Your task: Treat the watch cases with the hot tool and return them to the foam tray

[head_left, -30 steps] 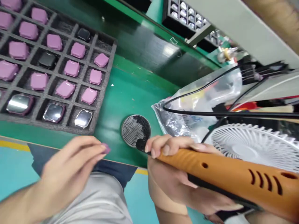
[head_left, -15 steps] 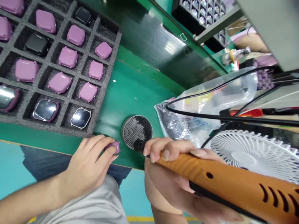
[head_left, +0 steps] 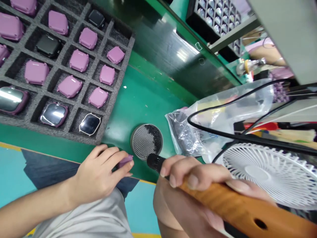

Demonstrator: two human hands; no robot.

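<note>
My left hand (head_left: 101, 173) rests on the green table's near edge, fingers closed on a small purple watch case (head_left: 125, 161). My right hand (head_left: 198, 178) is wrapped round an orange electric screwdriver (head_left: 237, 208), whose black tip (head_left: 153, 162) points toward the purple case, just apart from it. A round metal dish (head_left: 146, 141) with a perforated floor and dark small screws sits right behind the tip. A grey foam tray (head_left: 119, 76) at the left holds several purple cases, two black ones and three with glossy screens.
A white desk fan (head_left: 269, 175) lies at the right. A clear plastic bag (head_left: 210, 125) and black cables (head_left: 223, 132) lie behind my right hand. A dark strip and a rack of small parts (head_left: 218, 16) run along the back. My lap shows below the table edge.
My left hand came down from mid-air and set the purple case on the table by the dish. The screwdriver tip shifted slightly toward the case. The view drifted a little.
</note>
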